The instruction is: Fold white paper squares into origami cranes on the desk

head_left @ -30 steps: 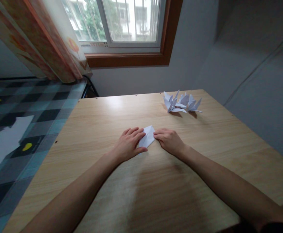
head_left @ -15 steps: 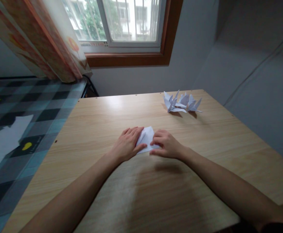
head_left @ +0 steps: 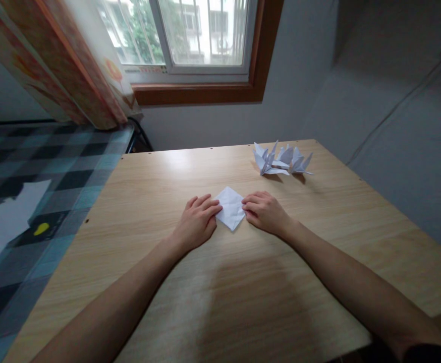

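A small white folded paper (head_left: 231, 207), diamond-shaped, lies flat on the wooden table (head_left: 167, 171). My left hand (head_left: 198, 222) rests at its left edge, fingers stretched out and their tips pressing on the paper. My right hand (head_left: 264, 212) lies at its right edge, fingertips on the paper, fingers slightly curled and flat on the table. Neither hand lifts the paper.
Several finished white paper cranes (head_left: 283, 160) stand at the far right of the table. A bed with a checked cover (head_left: 35, 171) and white sheets of paper (head_left: 4, 217) lies to the left. A window (head_left: 190, 35) and curtain (head_left: 65, 65) are beyond.
The paper has been opened from a narrower folded shape into a wider diamond. My right hand moved off the paper's lower flap to its right edge; my left hand shifted slightly left.
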Demonstrator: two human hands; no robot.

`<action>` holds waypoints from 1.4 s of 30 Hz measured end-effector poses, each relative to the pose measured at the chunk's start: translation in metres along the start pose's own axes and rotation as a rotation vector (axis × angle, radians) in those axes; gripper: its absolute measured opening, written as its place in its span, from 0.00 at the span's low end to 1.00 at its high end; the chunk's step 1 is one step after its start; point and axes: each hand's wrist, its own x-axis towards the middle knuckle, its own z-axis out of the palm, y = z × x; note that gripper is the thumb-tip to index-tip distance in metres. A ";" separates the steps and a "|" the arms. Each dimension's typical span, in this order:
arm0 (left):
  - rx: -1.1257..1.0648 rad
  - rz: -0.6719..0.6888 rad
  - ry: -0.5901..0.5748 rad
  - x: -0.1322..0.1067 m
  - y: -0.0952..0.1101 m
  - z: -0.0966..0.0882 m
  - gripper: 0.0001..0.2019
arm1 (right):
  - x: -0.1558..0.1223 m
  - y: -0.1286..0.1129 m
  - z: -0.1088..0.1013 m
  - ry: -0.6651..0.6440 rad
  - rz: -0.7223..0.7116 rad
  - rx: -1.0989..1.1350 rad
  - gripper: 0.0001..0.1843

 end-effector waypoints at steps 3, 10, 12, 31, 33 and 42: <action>-0.004 0.034 0.035 0.000 0.005 -0.004 0.15 | -0.001 -0.001 -0.002 -0.016 0.080 0.007 0.06; 0.061 0.064 0.080 0.001 0.006 -0.004 0.14 | 0.000 -0.022 -0.003 -0.077 0.117 -0.016 0.36; 0.057 0.064 0.084 0.001 0.005 -0.004 0.14 | 0.001 -0.027 -0.002 -0.091 0.113 -0.018 0.35; 0.052 0.055 0.077 0.002 0.009 -0.008 0.19 | 0.000 -0.030 0.003 0.081 0.002 -0.033 0.08; 0.084 0.041 0.108 0.001 0.010 -0.009 0.20 | 0.000 -0.030 0.003 0.221 -0.061 -0.013 0.08; 0.225 -0.028 0.171 0.000 0.012 -0.009 0.05 | -0.004 -0.039 0.006 0.495 0.047 0.071 0.04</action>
